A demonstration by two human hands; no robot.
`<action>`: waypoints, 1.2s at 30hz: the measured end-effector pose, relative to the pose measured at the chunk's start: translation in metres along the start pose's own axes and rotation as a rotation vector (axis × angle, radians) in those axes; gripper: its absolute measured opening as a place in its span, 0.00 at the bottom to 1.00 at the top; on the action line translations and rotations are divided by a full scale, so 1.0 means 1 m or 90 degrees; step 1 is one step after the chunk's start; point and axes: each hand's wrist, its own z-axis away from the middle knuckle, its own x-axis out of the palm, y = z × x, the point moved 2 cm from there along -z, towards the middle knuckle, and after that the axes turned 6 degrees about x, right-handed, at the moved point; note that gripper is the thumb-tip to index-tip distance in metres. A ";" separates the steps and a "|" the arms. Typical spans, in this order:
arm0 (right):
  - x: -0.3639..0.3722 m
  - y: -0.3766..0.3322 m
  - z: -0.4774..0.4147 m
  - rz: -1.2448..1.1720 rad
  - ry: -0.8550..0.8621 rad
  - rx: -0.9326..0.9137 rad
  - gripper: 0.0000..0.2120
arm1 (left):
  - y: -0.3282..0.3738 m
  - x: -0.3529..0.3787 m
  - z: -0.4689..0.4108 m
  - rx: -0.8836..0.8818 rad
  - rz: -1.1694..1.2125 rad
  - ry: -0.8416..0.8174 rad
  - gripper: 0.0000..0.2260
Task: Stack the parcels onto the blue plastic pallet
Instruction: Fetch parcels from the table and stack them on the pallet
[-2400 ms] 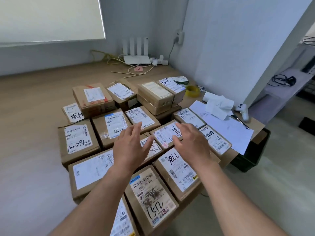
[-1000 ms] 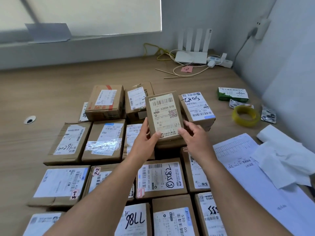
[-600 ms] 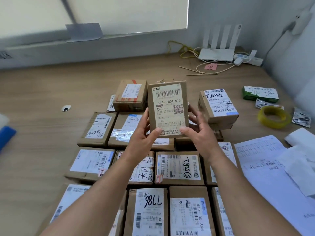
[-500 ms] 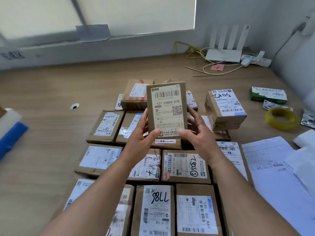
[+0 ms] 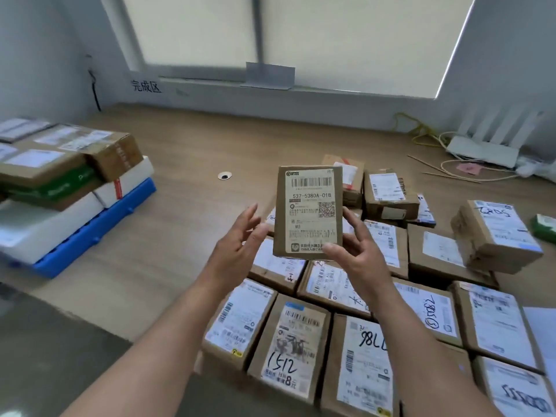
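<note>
Holding: right hand (image 5: 358, 251) pinches the upright parcel (image 5: 310, 212), thumb on its label, fingers behind.
Left hand (image 5: 237, 245): fingers straight, loose, at the parcel's left edge.
Blue pallet (image 5: 90, 230): left on the desk (image 5: 180, 251), boxes stacked on it.

At the start both hands hovered open over the parcels on the table (image 5: 304, 344). Since then they have taken up a small brown parcel (image 5: 308, 212), and it now stands upright, clear above the others. A moment ago the left hand (image 5: 237, 248) pinched its lower left corner. Now the fingers of this hand lie almost straight beside the left edge, and the right hand (image 5: 358, 254) alone grips the bottom, with the thumb on the label. The view has turned to the left: the blue plastic pallet (image 5: 99, 224), before only a corner, now shows with its stacked parcels (image 5: 60, 158), and the yellow tape roll has gone out of view.
</note>
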 end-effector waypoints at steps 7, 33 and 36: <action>0.108 -0.017 0.008 -0.019 -0.084 -0.022 0.31 | -0.040 -0.111 0.051 -0.027 -0.293 0.124 0.25; 0.487 -0.015 -0.002 0.007 -0.322 0.020 0.31 | -0.170 -0.425 0.158 -0.175 -0.577 0.358 0.27; 0.523 -0.014 -0.018 -0.001 -0.336 0.026 0.29 | -0.183 -0.455 0.152 -0.187 -0.598 0.359 0.27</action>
